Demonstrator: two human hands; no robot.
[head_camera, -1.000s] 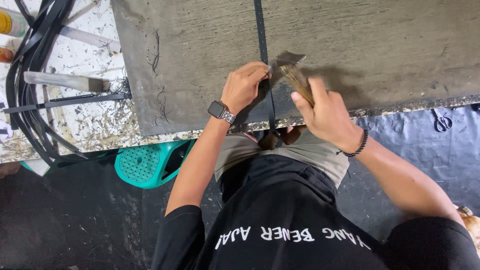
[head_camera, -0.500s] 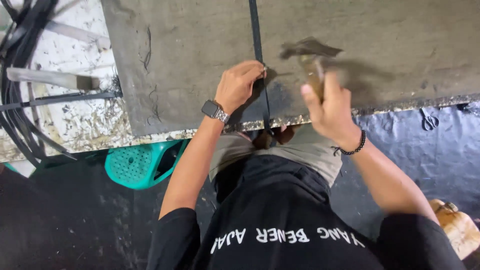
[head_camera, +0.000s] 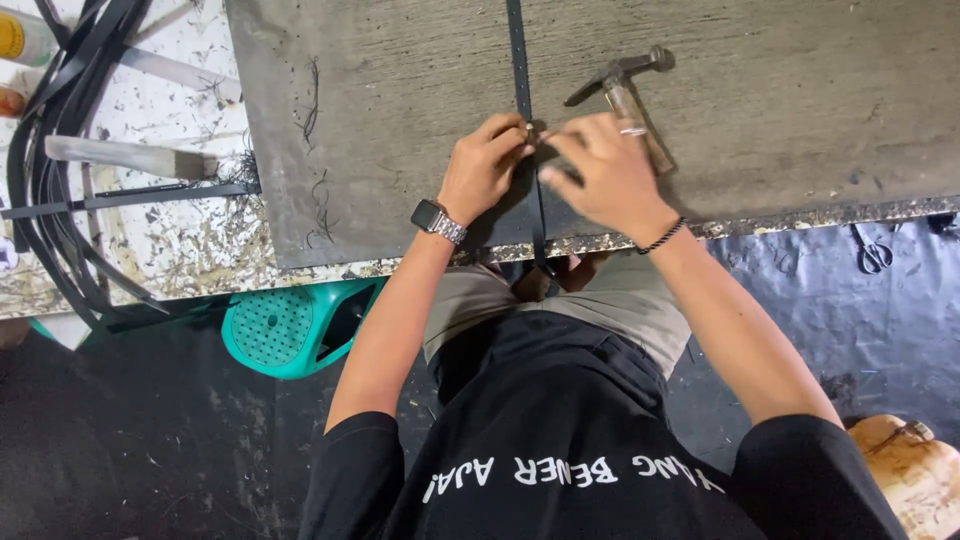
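**Small piece set on the strip, hammer laid aside**

The left hand (head_camera: 487, 165) is pinched together at thumb and forefinger on a tiny pale piece, and the right hand (head_camera: 600, 170) meets it from the other side, its fingertips closed on the same spot. Both pinches sit on the black strip (head_camera: 520, 70), which runs straight away from the hands across the grey board (head_camera: 400, 90) and back under them over the near edge. The step is judged to be the placing of a small fastener on the strip. It would be done well if the piece were kept square to the strip and centred on its width, with the strip pressed flat to the board so that it cannot slide, and with the fingertips kept low and to the sides.

The hammer (head_camera: 625, 85) lies just beyond the right hand, its handle passing under the fingers; whether it is touched cannot be told. Farther left of the left hand, on the speckled surface (head_camera: 180, 240), a bundle of black strips (head_camera: 55, 170) and a pale bar (head_camera: 125, 155) are seen. A green stool (head_camera: 290, 325) stands below the edge.

The pinched piece is too small to be identified. The strip's near end is hidden behind the hands and lap. Scissors (head_camera: 873, 252) at the far right are only faintly made out, and the tan thing at the lower right corner is cut off.
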